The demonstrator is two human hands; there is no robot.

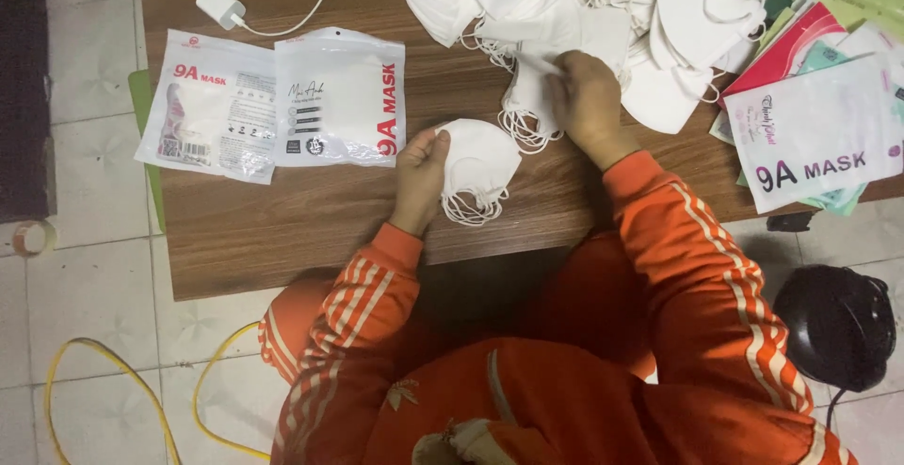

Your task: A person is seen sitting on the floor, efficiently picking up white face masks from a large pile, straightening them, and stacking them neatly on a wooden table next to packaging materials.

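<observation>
My left hand (421, 175) grips a small stack of folded white face masks (478, 166) with ear loops hanging, held over the wooden table (282, 220). Reaching further up the table, my right hand (586, 100) pinches a single white mask (527, 88) at the edge of a big heap of loose white masks (603, 4). Both arms wear orange sleeves with white stripes.
Two sealed white mask packets (273, 103) lie at the table's left. A white charger with its cable (222, 4) sits above them. A stack of flat packets (815, 126) is at the right. On the tiled floor are a yellow cable (113, 371), a tape roll (33, 236) and a black round device (833, 326).
</observation>
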